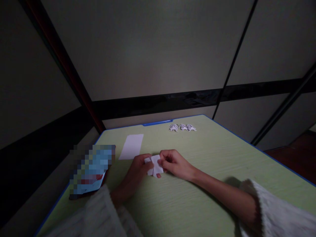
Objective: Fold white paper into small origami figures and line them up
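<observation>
Between my two hands is a small piece of folded white paper (156, 164), held just above the tabletop with a crease down its middle. My left hand (140, 168) grips its left side, thumb on top and some fingers underneath. On the opposite side, my right hand (174, 163) pinches the upper right edge between thumb and curled forefinger. Past my left hand lies a flat white sheet of paper (131, 146). Toward the back right of the table sit three small folded paper figures (183, 127), two of them touching or nearly so.
The pale green table (209, 154) has a blue edge and a blue handle-like strip (158, 122) at the back. At the left lies a flat blue item with a dark border (95, 171), partly blurred out. Cabinet panels (153, 49) rise directly behind the table.
</observation>
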A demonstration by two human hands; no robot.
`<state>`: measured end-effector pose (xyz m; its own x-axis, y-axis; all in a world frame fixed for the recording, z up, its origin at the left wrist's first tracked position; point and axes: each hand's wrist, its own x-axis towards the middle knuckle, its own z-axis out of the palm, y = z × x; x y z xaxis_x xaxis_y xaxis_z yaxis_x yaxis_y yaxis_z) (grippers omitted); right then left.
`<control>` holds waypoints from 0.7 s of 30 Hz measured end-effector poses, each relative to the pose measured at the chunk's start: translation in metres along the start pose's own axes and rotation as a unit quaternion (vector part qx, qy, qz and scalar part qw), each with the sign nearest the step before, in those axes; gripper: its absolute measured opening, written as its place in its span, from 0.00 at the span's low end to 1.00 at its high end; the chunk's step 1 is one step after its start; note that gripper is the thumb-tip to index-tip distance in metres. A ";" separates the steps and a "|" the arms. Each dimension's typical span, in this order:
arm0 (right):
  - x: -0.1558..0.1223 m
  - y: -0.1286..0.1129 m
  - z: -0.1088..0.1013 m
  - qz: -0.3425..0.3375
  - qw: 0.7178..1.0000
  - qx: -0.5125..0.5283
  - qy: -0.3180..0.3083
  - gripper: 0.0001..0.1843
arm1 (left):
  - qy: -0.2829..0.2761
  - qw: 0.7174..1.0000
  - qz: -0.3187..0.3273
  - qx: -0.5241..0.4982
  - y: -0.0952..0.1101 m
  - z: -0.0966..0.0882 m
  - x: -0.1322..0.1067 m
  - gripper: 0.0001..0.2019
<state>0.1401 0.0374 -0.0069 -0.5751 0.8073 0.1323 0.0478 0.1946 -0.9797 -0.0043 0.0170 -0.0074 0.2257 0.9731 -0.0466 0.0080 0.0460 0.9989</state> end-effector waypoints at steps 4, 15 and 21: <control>0.003 -0.001 -0.003 0.007 0.999 0.028 0.035 0.10 | -0.004 0.999 0.006 -0.047 0.001 -0.001 0.001 0.07; 0.003 0.000 -0.004 0.032 0.993 0.116 -0.003 0.15 | -0.004 1.000 0.013 -0.005 0.002 0.001 -0.001 0.07; 0.000 0.002 0.001 -0.006 0.978 0.209 -0.024 0.17 | -0.042 0.998 0.035 -0.041 0.001 0.001 -0.004 0.06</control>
<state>0.1392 0.0377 -0.0091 -0.6121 0.7771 0.1464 -0.2911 -0.0493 -0.9554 -0.0044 0.0129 -0.0060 0.3039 0.9523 0.0278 -0.0893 -0.0006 0.9960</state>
